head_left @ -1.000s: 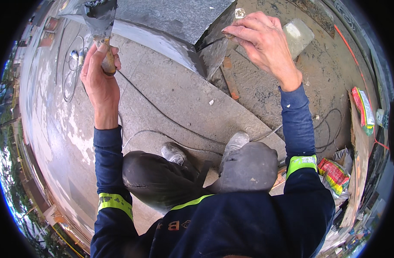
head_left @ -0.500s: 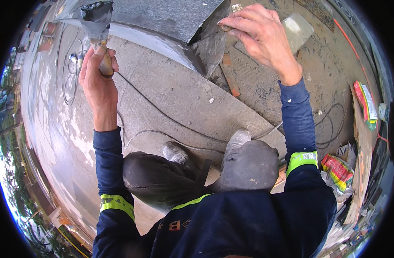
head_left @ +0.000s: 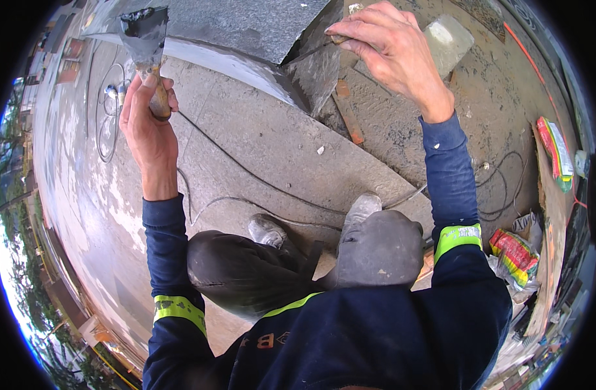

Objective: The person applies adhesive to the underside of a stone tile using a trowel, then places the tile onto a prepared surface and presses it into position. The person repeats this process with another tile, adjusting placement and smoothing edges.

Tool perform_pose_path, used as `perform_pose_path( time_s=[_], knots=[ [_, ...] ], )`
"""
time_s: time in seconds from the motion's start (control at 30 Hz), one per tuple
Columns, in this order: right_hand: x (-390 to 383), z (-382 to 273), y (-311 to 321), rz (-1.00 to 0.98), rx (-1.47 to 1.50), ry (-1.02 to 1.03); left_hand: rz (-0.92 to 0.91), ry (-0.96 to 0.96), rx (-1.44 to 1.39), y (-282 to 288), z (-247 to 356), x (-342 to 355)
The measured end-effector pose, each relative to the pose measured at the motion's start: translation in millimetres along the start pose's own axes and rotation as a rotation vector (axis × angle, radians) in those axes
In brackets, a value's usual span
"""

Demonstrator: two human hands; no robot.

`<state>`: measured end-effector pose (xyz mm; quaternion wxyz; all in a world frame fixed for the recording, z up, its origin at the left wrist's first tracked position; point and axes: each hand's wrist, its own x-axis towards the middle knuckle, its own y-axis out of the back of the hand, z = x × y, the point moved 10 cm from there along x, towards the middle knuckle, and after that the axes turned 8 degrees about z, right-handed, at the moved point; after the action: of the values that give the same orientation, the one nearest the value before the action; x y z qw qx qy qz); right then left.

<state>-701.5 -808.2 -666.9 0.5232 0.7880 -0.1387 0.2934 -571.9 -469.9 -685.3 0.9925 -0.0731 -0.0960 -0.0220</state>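
A person's dark-trousered knees (head_left: 379, 250) filled the foreground, above dusty shoes (head_left: 266, 231) on a concrete floor (head_left: 246, 143). Past them, both arms reached forward. The left hand (head_left: 148, 120) gripped the wooden handle of a broad putty knife (head_left: 149, 60), blade pointing away, dark paste heaped near its far edge. The right hand (head_left: 392, 58) pinched the short handle of a slim spatula (head_left: 339, 39) between thumb and fingertips; its thin blade ran leftward from the grip to the corner of a grey stone block (head_left: 246, 29). Whether the tip touched was unclear. Dark smears marked that corner and the face beside it; the covering looked partial, with paste unused on the putty knife. How well the joint was filled could not be told. Farther right lay a pale translucent block (head_left: 449, 44) and a red-and-yellow bag (head_left: 555, 155).
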Motion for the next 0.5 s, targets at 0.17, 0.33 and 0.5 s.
perform_pose_path(
  time_s=[0.17,0.33,0.5],
  knots=[
    [1.6,6.0,2.2,0.049,0.057,-0.002,0.008,0.021,-0.013,1.5,-2.4,2.3],
    [0.0,12.3,3.5,0.022,0.101,-0.046,0.021,0.03,-0.005,2.5,-3.9,1.4],
    [-1.4,17.3,5.3,0.057,0.126,-0.078,0.006,0.04,0.002,0.4,-3.9,0.9]
  ],
)
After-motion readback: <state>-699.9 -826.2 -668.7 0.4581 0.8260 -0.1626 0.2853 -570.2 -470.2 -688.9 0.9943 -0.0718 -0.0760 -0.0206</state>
